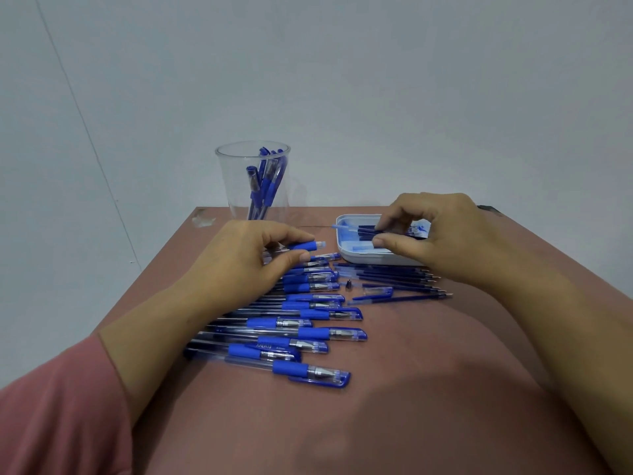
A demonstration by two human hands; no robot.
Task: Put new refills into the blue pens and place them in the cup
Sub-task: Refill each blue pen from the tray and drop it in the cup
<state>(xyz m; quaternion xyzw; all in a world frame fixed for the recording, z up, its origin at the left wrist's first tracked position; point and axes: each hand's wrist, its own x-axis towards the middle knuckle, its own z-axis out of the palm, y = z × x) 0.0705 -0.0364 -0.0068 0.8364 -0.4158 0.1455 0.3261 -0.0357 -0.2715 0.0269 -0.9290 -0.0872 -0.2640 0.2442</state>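
**Barrel in left, refill in right**

At the far end of the row, left hand (246, 255) with thumb and curled fingers (291, 234) pinching a barrel (306, 245) by its blue grip. Open end pointing right, held just above the pens (301, 334) beneath.

Over the white tray (346, 257) at far right, right hand (431, 231) with thumb and fingertips pinching one refill (346, 228). Pale end sticking out to the left, toward the barrel but apart from it. Spare refills (368, 236) lying in the tray, partly hidden under the hand.

Behind the left hand, at the far left edge of the tabletop (428, 389), a clear cup (236, 186) standing upright. More pens (265, 180) inside, leaning to the right.

From near edge to far, capped pens lying side by side, caps to the right, some overlapping. Just this side of the tray, loose refills (394, 279) in a bunch, tips to the right.

Between bunch and row, a small dark tip (348, 284) standing alone. Beside it, a clear blue cap (376, 292) on its side.

At bottom left, a pink sleeve (51, 406) on the left arm.
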